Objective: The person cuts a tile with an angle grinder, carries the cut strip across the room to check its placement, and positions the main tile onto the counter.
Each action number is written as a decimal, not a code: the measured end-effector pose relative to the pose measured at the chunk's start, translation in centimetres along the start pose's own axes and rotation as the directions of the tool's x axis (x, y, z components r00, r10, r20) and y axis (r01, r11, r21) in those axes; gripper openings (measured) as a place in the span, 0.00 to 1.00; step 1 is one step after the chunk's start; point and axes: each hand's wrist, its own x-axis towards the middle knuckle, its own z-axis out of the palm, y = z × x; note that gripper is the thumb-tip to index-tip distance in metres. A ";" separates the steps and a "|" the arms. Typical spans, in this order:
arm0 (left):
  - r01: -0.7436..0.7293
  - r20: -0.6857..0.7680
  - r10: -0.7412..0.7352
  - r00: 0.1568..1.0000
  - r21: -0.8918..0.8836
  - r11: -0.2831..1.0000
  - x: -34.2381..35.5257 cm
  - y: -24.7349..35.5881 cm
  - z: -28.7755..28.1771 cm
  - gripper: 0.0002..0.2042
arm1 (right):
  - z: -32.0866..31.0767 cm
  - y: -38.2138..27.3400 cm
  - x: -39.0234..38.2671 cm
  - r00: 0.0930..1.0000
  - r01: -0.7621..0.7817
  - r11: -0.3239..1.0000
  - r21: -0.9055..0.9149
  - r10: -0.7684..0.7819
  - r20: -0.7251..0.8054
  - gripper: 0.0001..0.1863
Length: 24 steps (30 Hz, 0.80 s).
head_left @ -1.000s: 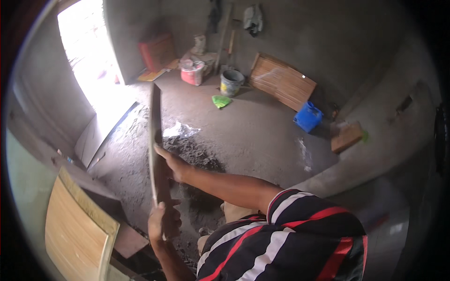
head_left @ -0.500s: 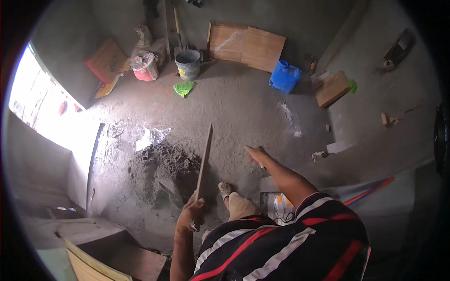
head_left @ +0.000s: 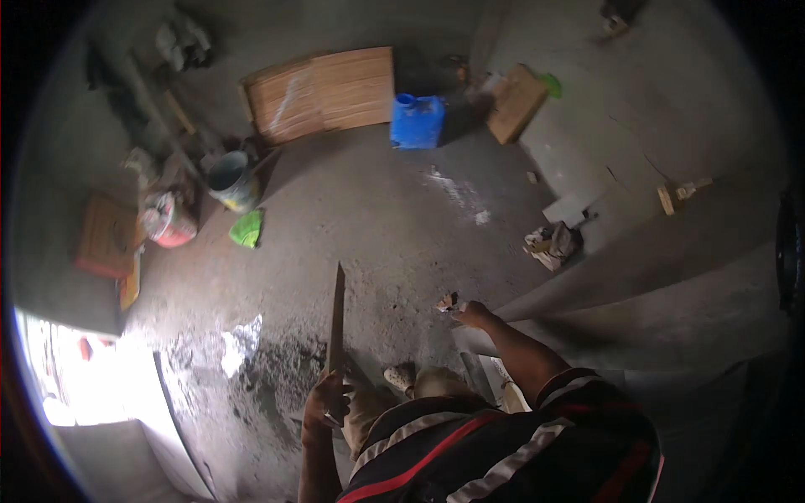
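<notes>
A long, narrow wooden strip [head_left: 336, 314] stands up from the fist of my left hand [head_left: 327, 399], which is wrapped round its lower end. Its far end points away from me over the grey floor. My right hand [head_left: 475, 315] is stretched out low to the right, its fingers drawn together. Just off those fingertips is a small brown and pale piece [head_left: 447, 302]; whether they touch it I cannot tell. To the left of the strip lies a heap of wet grey mortar [head_left: 281, 369], with a crumpled shiny silver sheet [head_left: 242, 344] at its edge.
A blue jerrycan [head_left: 417, 122] and wooden panels [head_left: 327, 94] stand by the far wall. Farther left are a bucket [head_left: 233, 180], a green fan-shaped item [head_left: 246, 228] and a red-and-white tub [head_left: 169, 220]. A crumpled bag [head_left: 553, 246] sits by the right wall. Bright light enters at left.
My view has swung to the right, so the room's things sit farther left. The strip stays in my left hand. My right hand's pointing fingers have drawn in, and the small brown piece now shows.
</notes>
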 end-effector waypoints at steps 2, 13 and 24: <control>-0.020 0.212 0.052 0.976 -0.151 0.988 2.2 3.3 1.0 0.25 | -0.8 0.2 -0.2 0.993 -0.110 0.984 0.140 0.101 0.066 0.25; -0.011 0.259 -0.065 0.964 0.285 0.958 21.0 21.4 10.4 0.32 | -12.4 -13.8 3.1 0.944 0.330 0.655 0.680 -0.236 -0.230 0.29; -0.595 0.662 -0.112 0.741 0.725 0.348 36.5 32.9 23.5 0.25 | -21.8 -32.4 8.4 0.730 0.667 0.723 0.181 -0.584 -0.356 0.26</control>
